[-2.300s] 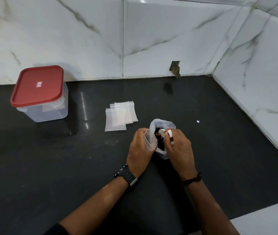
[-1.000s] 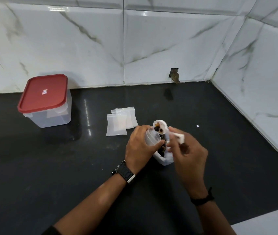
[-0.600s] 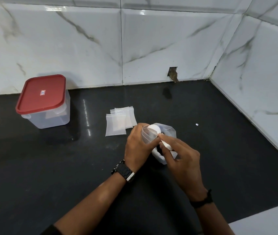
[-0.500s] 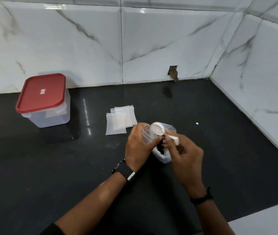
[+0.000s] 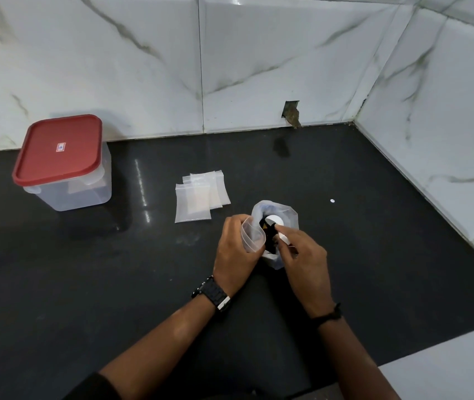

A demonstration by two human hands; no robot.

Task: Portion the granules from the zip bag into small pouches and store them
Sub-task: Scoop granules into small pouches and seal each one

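**Scoop in zip bag, pouch held open beside it**

Zip bag (image 5: 286, 215) stands upright on black counter (image 5: 85, 284), centre-right, mouth open wide; clear, crinkled plastic w/ dark granules (image 5: 270, 241) inside, a few amber bits near top. Exact fill level hard to tell, hands cover lower part.

L hand (image 5: 235, 252) grips a small clear pouch (image 5: 251, 236), fingers curled round it, pouch mouth open and touching the bag's left rim. R hand (image 5: 305, 261) pinches handle of a white scoop (image 5: 274, 220) btwn thumb and fingers; round bowl sits in the bag's mouth, looks empty, though view is small.

Spare pouches (image 5: 201, 197), frosted and flat, lie in an overlapping stack just left of and behind the bag, apart from it. Clear tub (image 5: 85, 192) w/ red lid (image 5: 59, 148) on, well off to the left near marble wall tiles (image 5: 143, 67). Black watch (image 5: 212, 295) on L wrist, dark band (image 5: 328, 314) on R wrist. Tiny white speck (image 5: 332, 201) on counter to the right of the bag.
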